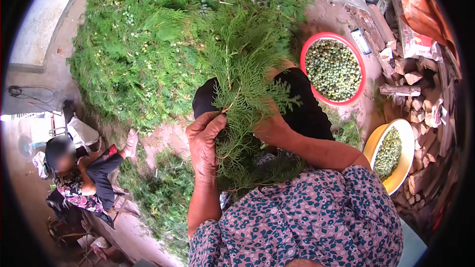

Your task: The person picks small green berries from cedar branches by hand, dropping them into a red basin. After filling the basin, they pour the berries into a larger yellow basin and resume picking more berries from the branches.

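Over the dark-trousered lap [307, 101], one feathery green conifer sprig [240, 91] with a thin brown stem [226, 109], raised in front of the pink-and-blue patterned shirt [297, 207]. Left hand [204, 131] clamped on it, thumb and finger pinched together at the stem. Right hand [271, 129] close behind the fronds, fingertips hidden; cannot tell whether closed on foliage or apart from it.

Best to pinch the woody stem rather than the soft tips, probably quicker to tear or slip. Steady with the left, bring the right fingers out into plain sight, and work from the stem outward. Turn gently at the wrist to open the overlapping fronds. Hold well up from the broad heap of cut green branches [138, 44] beyond the knees, to avoid snagging. Off to the right, mind the red-rimmed round basin [330, 34] and the yellow round basin [374, 137], both holding small green berries [332, 66]; no long fronds dragged across either.
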The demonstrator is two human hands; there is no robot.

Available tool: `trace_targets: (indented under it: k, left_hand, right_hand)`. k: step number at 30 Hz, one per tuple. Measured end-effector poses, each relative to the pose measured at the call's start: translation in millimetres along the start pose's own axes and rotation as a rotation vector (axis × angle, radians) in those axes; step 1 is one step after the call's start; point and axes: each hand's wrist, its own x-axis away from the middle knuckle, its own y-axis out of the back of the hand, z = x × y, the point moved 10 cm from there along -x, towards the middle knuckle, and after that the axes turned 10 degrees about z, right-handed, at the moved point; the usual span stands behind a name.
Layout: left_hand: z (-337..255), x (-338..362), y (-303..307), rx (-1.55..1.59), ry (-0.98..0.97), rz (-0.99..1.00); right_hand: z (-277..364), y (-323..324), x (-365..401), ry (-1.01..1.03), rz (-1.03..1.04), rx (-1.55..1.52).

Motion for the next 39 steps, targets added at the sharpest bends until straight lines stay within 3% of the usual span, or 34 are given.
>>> trace_targets:
  k: [1, 2, 6, 8, 11, 15, 17, 18, 20, 21, 23, 27, 29, 33, 35, 36, 38, 39]
  left_hand:
    - [-3, 1, -2, -0.028, -0.01, -0.008]
    - [-2, 2, -4, -0.028, -0.011, -0.006]
    - [-10, 11, -4, -0.279, -0.083, -0.071]
    - [-14, 14, -5, -0.369, -0.185, -0.063]
    - [-15, 15, -6, -0.448, -0.243, -0.047]
    - [-19, 15, -8, -0.485, -0.268, -0.029]
    - [-28, 17, -13, -0.777, -0.279, -0.061]
    - [-30, 16, -14, -0.776, -0.277, -0.063]
    - [-41, 21, -13, -0.667, -0.381, -0.142]
    - [-41, 21, -10, -0.667, -0.381, -0.145]
    - [-43, 21, -14, -0.761, -0.438, -0.107]
    - [-38, 17, -11, -0.635, -0.378, -0.081]
    - [-28, 12, -7, -0.552, -0.307, -0.031]
    - [-17, 3, -5, -0.316, -0.161, 0.087]
    - [-3, -3, 1, -0.047, -0.059, 0.099]
    - [3, -3, 4, 0.031, 0.026, 0.103]
    - [0, -5, 18, 0.035, 0.014, 0.044]
    - [-1, -6, 29, 0.042, 0.003, -0.018]
  right_hand:
    - [-17, -1, 2, -0.12, -0.051, -0.359]
    - [-7, -15, -5, -0.007, 0.138, 0.387]
    - [-24, -11, 0, -0.095, 0.207, 0.239]
    - [3, -14, -3, 0.161, 0.269, 0.616]
    - [-20, -16, 6, 0.144, 0.381, 0.693]
    - [11, -3, 5, 0.248, 0.298, 0.68]
    - [36, -9, -2, 0.334, 0.335, 0.74]
    - [35, -9, -3, 0.334, 0.337, 0.739]
    - [16, 0, -12, 0.161, 0.307, 0.453]
    - [10, -2, -10, 0.162, 0.309, 0.453]
    - [-21, 1, -6, -0.004, 0.292, 0.165]
    - [-29, 5, -1, -0.067, 0.212, 0.207]
    - [9, -11, 5, 0.336, 0.276, 0.977]
    - [10, -20, -1, 0.386, 0.386, 1.267]
    - [-19, 7, -23, -0.181, 0.309, 0.02]
    - [-15, 9, -26, -0.178, 0.309, 0.02]
    - [-36, 4, -19, -0.49, 0.287, -0.598]
    - [-39, 9, -21, -0.483, 0.281, -0.595]
